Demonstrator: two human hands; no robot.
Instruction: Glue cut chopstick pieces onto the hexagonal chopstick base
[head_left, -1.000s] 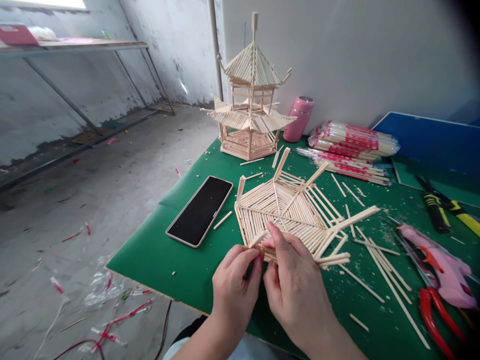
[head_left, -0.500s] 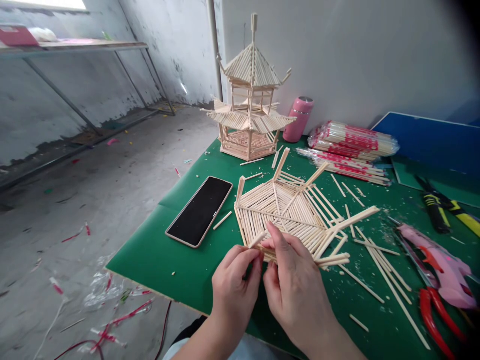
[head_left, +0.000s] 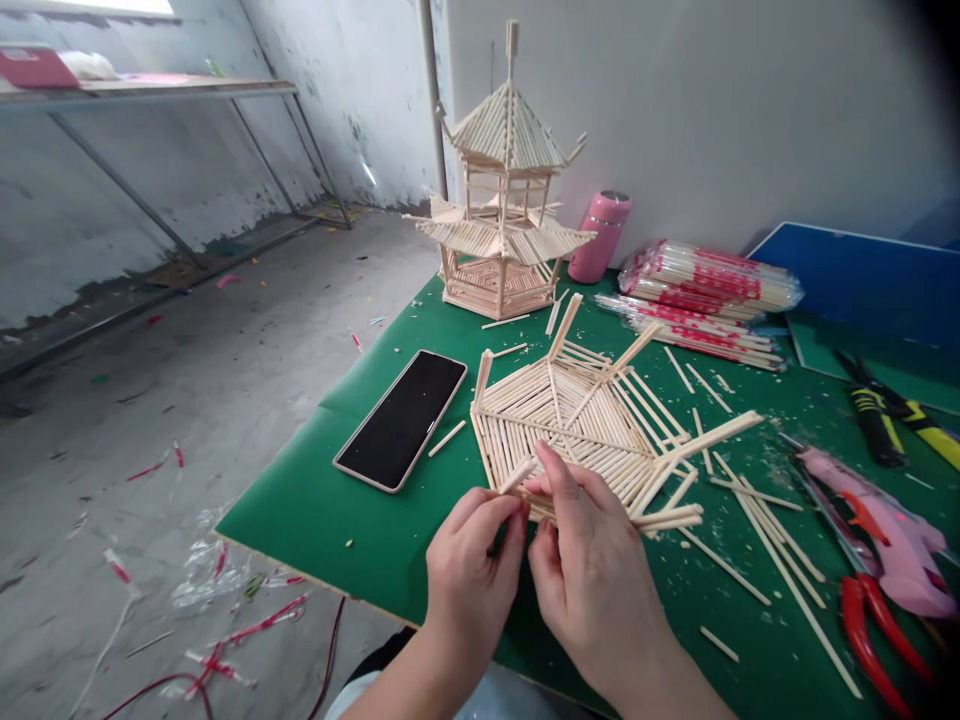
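Note:
A six-sided platform of pale wooden sticks lies before me, with paired stick posts slanting up from its corners. My left hand is closed, thumb and finger pinched at the near left corner by a short post. Beside it my right hand grips the platform's near edge, with the index finger raised over the surface. Both hands hide much of that edge and what exactly lies between the fingertips. On the platform's right side, several parallel sticks form an open rail.
Behind stands a stick pagoda near a pink flask and bagged sticks. A phone lies left. To the right are loose sticks, a pink glue gun, red-handled pliers and yellow-black pliers.

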